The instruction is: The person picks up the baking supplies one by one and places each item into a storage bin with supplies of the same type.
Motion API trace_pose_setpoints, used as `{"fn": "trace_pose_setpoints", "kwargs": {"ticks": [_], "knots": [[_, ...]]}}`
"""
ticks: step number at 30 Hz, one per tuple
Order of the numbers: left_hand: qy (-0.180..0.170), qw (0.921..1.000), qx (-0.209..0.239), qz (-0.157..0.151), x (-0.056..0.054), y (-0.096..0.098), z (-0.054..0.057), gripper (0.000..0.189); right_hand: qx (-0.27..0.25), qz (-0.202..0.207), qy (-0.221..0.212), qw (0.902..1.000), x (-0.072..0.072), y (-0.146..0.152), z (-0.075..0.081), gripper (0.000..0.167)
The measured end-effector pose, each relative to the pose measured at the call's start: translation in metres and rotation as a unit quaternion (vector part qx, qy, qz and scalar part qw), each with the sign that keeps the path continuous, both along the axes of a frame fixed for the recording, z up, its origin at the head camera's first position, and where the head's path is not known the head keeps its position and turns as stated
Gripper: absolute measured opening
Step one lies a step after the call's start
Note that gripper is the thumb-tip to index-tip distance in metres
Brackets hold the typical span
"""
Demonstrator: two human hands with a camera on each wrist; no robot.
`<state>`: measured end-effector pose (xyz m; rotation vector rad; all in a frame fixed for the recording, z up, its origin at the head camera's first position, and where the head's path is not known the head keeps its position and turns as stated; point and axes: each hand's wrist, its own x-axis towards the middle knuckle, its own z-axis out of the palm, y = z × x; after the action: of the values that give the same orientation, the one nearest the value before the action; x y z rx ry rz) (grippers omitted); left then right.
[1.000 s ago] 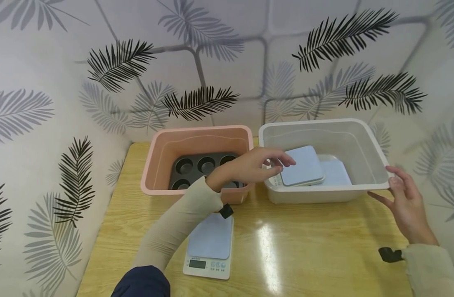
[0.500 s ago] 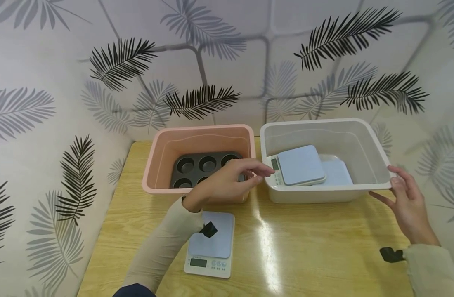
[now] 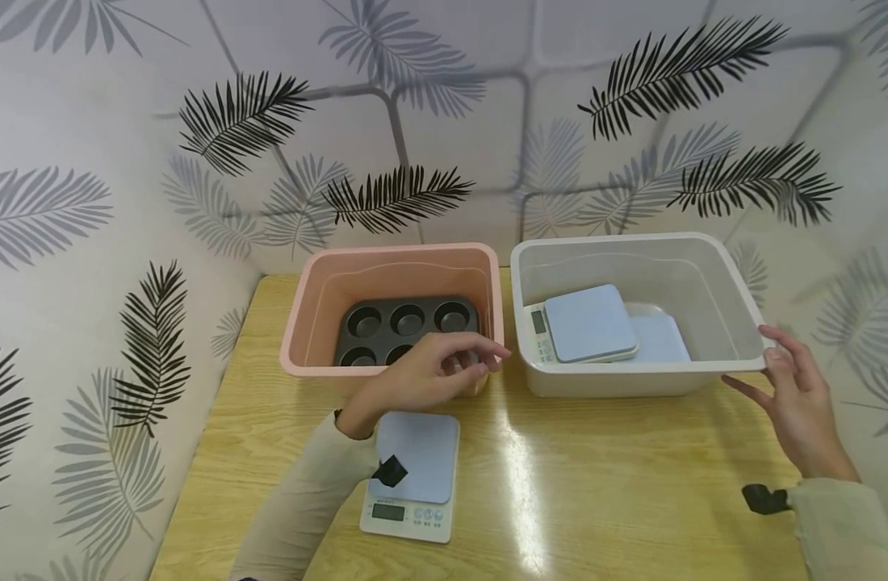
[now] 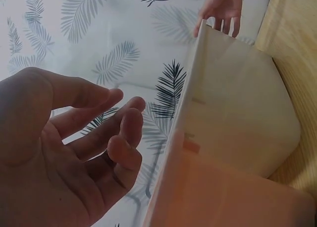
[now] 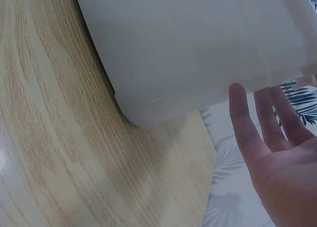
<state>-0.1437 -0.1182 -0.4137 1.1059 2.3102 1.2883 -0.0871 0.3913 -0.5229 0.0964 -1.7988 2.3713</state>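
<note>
My left hand (image 3: 440, 367) hovers over the front rim of the pink bin (image 3: 293, 323), its fingers loosely bent and holding nothing. The palm of that hand (image 4: 64, 152) also shows in the left wrist view. At the right end of the light grey bin (image 3: 618, 381), my right hand (image 3: 800, 395) grips the front corner of the rim. In the right wrist view, fingers (image 5: 240, 105) rest against the bin's outer wall. Inside the grey bin a kitchen scale (image 3: 589, 323) leans over another pale blue-topped flat item (image 3: 658, 339). A dark muffin tin (image 3: 408, 319) lies in the pink bin.
Another kitchen scale (image 3: 418, 460) with a pale blue top lies on the wooden table (image 3: 618, 484), partly under the left forearm. A leaf-patterned wall covering (image 3: 451, 121) rises right behind both bins.
My left hand has drawn back leftward from above the grey bin to the pink bin's front rim, uncovering the scale's display. The right hand stays at the grey bin's corner.
</note>
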Motion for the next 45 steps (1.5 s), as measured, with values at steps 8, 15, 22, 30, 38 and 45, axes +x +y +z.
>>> {"fn": "trace_pose_setpoints", "kwargs": {"ticks": [8, 15, 22, 30, 38, 45], "knots": [[-0.054, 0.9964, 0.027, 0.059, 0.02, -0.028, -0.017, 0.033, -0.002, -0.002, 0.004, 1.0, 0.0, -0.003, -0.002, 0.048], [-0.091, 0.9909, 0.067, 0.073, 0.029, -0.042, -0.034, 0.034, -0.024, -0.002, 0.01, 0.9997, 0.001, -0.002, 0.0, 0.047], [-0.119, 0.9812, 0.134, 0.072, 0.04, -0.048, -0.048, 0.034, -0.019, -0.001, 0.008, 0.9998, 0.0, -0.002, -0.001, 0.046], [-0.12, 0.9795, 0.127, 0.101, 0.052, -0.062, -0.064, 0.033, -0.019, 0.001, 0.012, 0.9998, 0.001, -0.001, -0.001, 0.047], [-0.133, 0.9744, 0.104, 0.149, 0.067, -0.069, -0.08, 0.032, -0.011, -0.002, 0.009, 0.9999, 0.002, 0.0, -0.001, 0.048], [-0.155, 0.9661, 0.053, 0.2, 0.075, -0.074, -0.098, 0.031, -0.027, 0.002, 0.008, 0.9996, 0.0, 0.001, -0.002, 0.047]]}}
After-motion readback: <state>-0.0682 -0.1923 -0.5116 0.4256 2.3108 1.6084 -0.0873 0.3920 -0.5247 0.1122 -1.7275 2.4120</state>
